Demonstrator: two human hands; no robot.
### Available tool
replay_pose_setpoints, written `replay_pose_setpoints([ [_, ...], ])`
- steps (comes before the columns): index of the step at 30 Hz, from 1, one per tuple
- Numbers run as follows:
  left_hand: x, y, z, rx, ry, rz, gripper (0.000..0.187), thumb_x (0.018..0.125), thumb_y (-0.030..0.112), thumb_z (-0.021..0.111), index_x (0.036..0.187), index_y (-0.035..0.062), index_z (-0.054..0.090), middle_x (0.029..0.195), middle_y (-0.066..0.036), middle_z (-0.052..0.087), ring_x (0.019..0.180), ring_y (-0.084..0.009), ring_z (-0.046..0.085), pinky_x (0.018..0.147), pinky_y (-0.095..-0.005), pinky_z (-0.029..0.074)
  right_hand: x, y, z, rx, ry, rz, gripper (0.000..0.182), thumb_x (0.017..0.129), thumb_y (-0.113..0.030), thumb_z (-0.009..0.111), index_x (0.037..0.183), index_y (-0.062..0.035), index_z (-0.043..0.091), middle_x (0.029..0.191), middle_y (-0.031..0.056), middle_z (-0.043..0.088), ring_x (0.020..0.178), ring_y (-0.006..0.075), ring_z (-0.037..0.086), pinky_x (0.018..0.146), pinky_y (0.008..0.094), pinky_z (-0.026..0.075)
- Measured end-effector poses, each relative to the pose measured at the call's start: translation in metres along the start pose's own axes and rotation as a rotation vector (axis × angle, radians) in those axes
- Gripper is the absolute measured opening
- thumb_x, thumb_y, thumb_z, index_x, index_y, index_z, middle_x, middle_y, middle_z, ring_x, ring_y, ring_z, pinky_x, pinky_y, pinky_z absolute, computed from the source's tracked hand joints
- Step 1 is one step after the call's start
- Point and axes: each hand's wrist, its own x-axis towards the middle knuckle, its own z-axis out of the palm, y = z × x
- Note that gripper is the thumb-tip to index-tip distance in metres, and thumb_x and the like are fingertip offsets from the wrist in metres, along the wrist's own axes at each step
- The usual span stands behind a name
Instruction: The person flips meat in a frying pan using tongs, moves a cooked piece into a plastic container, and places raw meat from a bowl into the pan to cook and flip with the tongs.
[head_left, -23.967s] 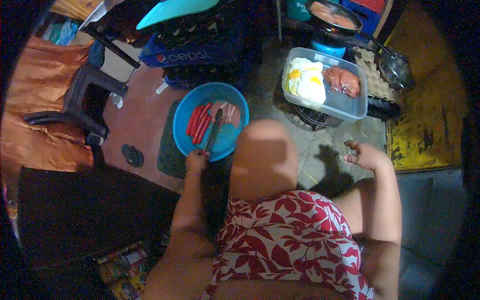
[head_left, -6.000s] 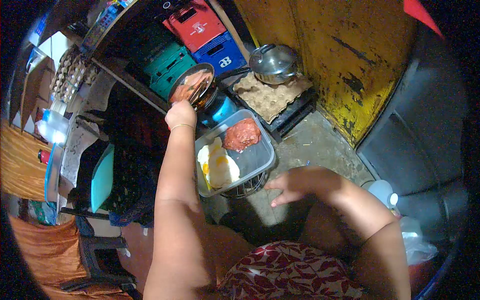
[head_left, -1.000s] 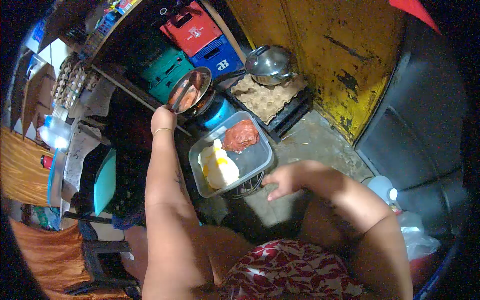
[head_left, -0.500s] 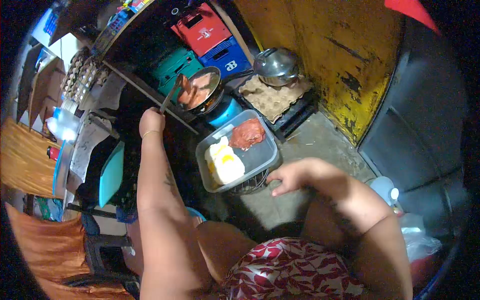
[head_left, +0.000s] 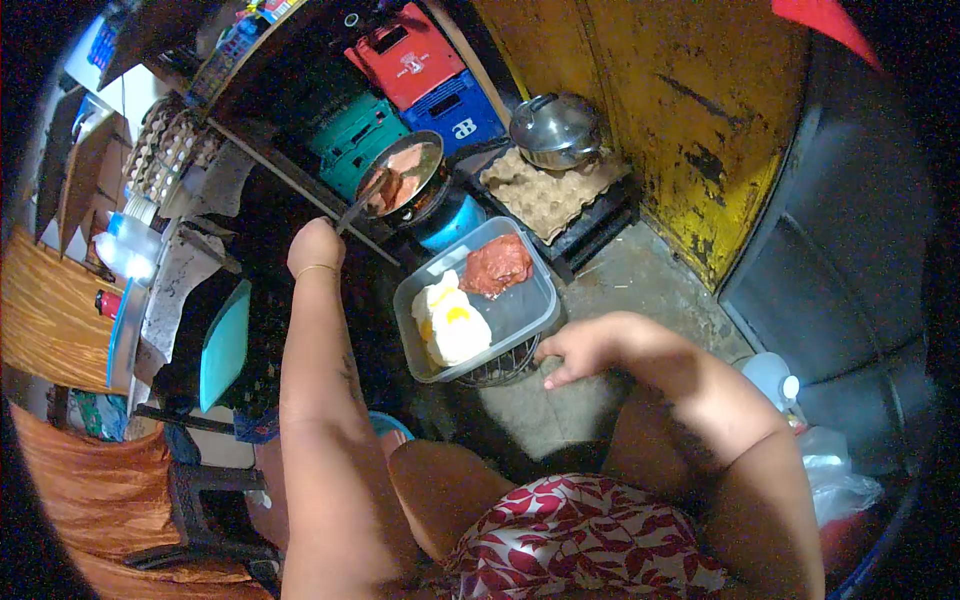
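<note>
My left hand (head_left: 316, 248) is wrapped round the handle of a spatula (head_left: 358, 205), whose far end rests among the meat slices (head_left: 398, 190) in the frying pan (head_left: 441, 160). The pan sits on a small stove with a blue body (head_left: 452, 225). Near the middle, a clear plastic container (head_left: 520, 318) holds fried eggs (head_left: 458, 325) and a reddish piece of meat (head_left: 497, 265). My right hand (head_left: 572, 352) is beside the container's right edge, thumb and fingers apart, with nothing visible in it.
A lidded metal pot (head_left: 555, 130) and brown cardboard (head_left: 550, 198) are on a black stove. Behind are red (head_left: 408, 62), blue (head_left: 455, 112) and green crates (head_left: 355, 140). A yellow panel (head_left: 700, 130) rises at the right. Egg trays (head_left: 165, 150) are at left.
My left hand has moved slightly right and down, and the spatula's end has shifted lower in the pan among the meat. My right hand has hardly moved.
</note>
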Motion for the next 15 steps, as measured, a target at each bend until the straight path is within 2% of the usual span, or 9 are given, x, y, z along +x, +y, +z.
replay_pose_setpoints([
  [5,-0.004,0.003,0.000,-0.014,-0.013,0.008,0.021,0.086,0.012,0.058,0.102,0.0121,0.071,0.108,-0.015,0.069,0.101,-0.0359,0.066,0.085,-0.0467,0.054,0.000,0.001,0.000,-0.014,0.025,-0.027,0.071,0.083,-0.049,0.067,0.133,0.0008,0.053,0.128,0.0247,0.059,0.120,0.0389,0.056,0.102,0.0433,0.044],
  [8,0.000,-0.005,-0.004,-0.055,0.065,-0.017,0.023,0.086,0.012,0.057,0.105,0.0127,0.071,0.110,-0.015,0.069,0.102,-0.0353,0.066,0.085,-0.0463,0.053,0.002,0.007,0.001,-0.053,-0.017,-0.019,0.075,0.088,-0.053,0.062,0.140,-0.0017,0.046,0.133,0.0260,0.055,0.124,0.0404,0.053,0.106,0.0438,0.041],
  [15,-0.009,-0.009,-0.023,-0.022,-0.005,-0.048,0.025,0.087,0.013,0.055,0.106,0.0133,0.071,0.111,-0.015,0.069,0.103,-0.0346,0.065,0.087,-0.0452,0.053,0.002,0.004,-0.003,-0.017,-0.046,-0.015,0.079,0.086,-0.055,0.063,0.142,-0.0026,0.044,0.134,0.0255,0.055,0.124,0.0393,0.054,0.105,0.0430,0.042],
])
